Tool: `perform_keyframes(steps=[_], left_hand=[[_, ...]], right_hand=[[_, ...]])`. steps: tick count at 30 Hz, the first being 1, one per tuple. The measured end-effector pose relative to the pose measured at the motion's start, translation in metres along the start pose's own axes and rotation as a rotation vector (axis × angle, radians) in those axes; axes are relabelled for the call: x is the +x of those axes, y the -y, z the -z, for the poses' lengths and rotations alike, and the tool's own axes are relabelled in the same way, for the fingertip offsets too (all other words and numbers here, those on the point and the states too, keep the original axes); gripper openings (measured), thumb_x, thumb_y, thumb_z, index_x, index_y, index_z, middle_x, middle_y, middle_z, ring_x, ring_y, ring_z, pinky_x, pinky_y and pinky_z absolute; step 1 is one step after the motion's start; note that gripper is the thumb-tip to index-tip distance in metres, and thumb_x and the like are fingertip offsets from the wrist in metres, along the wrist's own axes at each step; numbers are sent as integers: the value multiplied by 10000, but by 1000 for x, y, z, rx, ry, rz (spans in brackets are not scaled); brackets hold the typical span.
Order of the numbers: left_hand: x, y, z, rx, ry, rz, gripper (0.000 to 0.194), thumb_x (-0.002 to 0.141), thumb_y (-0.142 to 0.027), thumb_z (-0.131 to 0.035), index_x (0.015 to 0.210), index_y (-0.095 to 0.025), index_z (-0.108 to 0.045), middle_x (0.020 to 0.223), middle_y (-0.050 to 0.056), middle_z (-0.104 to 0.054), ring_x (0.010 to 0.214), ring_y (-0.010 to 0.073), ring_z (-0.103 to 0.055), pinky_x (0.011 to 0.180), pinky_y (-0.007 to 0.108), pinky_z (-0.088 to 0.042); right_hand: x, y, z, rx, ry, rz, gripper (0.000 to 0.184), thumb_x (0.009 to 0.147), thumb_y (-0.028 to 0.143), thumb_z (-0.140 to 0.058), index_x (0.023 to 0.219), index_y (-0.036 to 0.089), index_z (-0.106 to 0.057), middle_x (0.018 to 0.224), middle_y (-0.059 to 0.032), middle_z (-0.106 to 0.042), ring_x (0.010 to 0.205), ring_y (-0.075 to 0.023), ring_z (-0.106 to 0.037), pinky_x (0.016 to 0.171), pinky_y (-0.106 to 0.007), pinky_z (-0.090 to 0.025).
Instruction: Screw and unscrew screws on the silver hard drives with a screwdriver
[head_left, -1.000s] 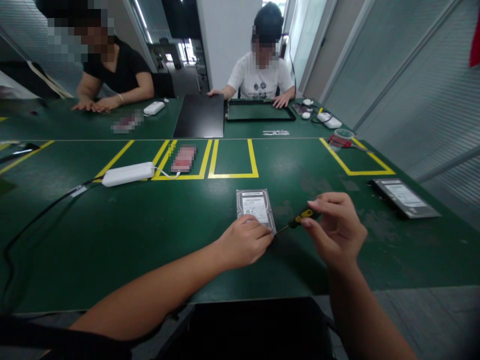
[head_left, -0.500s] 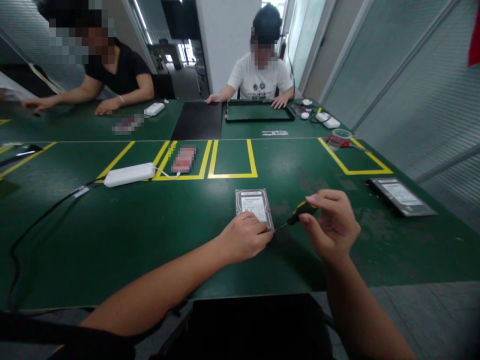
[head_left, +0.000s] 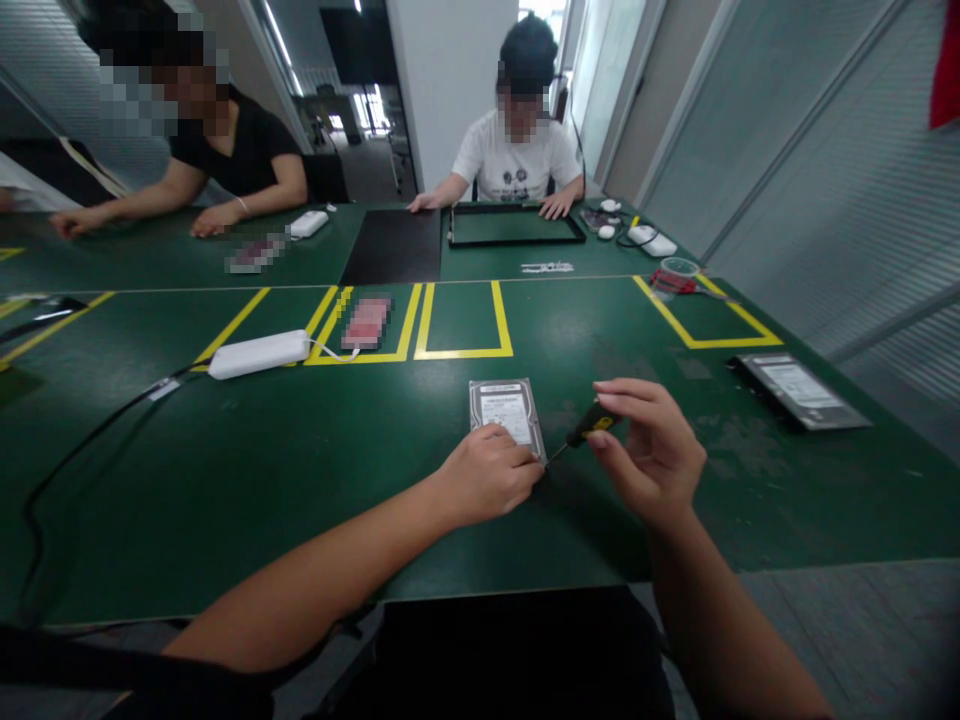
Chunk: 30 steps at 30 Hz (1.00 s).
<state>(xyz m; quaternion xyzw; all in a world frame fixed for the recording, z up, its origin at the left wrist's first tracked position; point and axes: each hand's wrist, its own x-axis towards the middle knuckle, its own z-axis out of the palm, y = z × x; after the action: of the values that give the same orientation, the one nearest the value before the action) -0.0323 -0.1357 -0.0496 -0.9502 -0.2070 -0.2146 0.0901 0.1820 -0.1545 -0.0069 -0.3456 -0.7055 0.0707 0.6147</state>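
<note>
Hard disk drive [head_left: 504, 405]: flat on green surface [head_left: 300, 490], label up, near end under left hand [head_left: 491, 475].
Left grip: fingers curled closed over the drive's near end.
Right hand [head_left: 652, 455]: grip drawn to a pinch, thumb and fingers on the screwdriver [head_left: 590, 424] handle.
Screwdriver: black and yellow, tilted, shaft down to drive's near right corner; tip probably touching, too small to be sure.
Second drive [head_left: 806, 388]: well apart, off right, label up.

No legible text: print too small on the central hard drive [head_left: 507, 412] and the right-hand drive [head_left: 802, 388].
</note>
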Motion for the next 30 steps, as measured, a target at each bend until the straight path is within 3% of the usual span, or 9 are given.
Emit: perform_keyframes(steps=[3,6,14,17,22,30], left_hand=[[-1,-1,-1,1,10,1,214,935,-257,-487,949,-209,-696,817,23,-701,727,168,-616,734,339,-445],[-1,-1,-1,0,1,1,216,937,-254,-487,937,-205,-697,805,29,-696,720,163,-612,744,337,-444],[-1,-2,-1,4,-28,5,233,955,-247,-468,1008,-211,-692,807,21,-694,707,155,-606,749,339,-448],[-2,-2,-1,7,-34,2,234,952,-243,-472,1022,-207,-692,820,26,-701,714,155,-615,761,345,-456],[-2,-2,0,5,-38,-8,230,942,-244,-481,1022,-200,-692,833,27,-706,722,162,-626,765,348,-474],[-2,-2,-1,-13,-49,-8,227,936,-238,-487,1023,-193,-692,846,36,-707,733,165,-632,774,351,-481]], right_hand=[[0,-1,0,-38,-27,32,415,695,203,-788,1083,302,-676,968,-35,-605,889,-192,-594,735,-371,-523],[-1,-1,1,-31,-33,14,399,718,161,-759,1082,302,-677,929,-27,-610,858,-179,-593,707,-352,-516],[-2,3,1,76,15,-75,352,835,183,-595,1170,277,-650,1090,-62,-702,1012,-236,-652,834,-453,-532],[-2,3,1,55,4,-42,359,784,187,-674,1132,274,-668,1100,-68,-681,1017,-238,-637,845,-451,-528],[-2,1,1,12,-26,-13,430,721,144,-750,1115,299,-675,970,-36,-661,883,-191,-620,730,-371,-530],[-1,9,6,69,74,-47,417,831,136,-590,1217,280,-650,1145,-63,-704,1052,-246,-653,884,-476,-525]])
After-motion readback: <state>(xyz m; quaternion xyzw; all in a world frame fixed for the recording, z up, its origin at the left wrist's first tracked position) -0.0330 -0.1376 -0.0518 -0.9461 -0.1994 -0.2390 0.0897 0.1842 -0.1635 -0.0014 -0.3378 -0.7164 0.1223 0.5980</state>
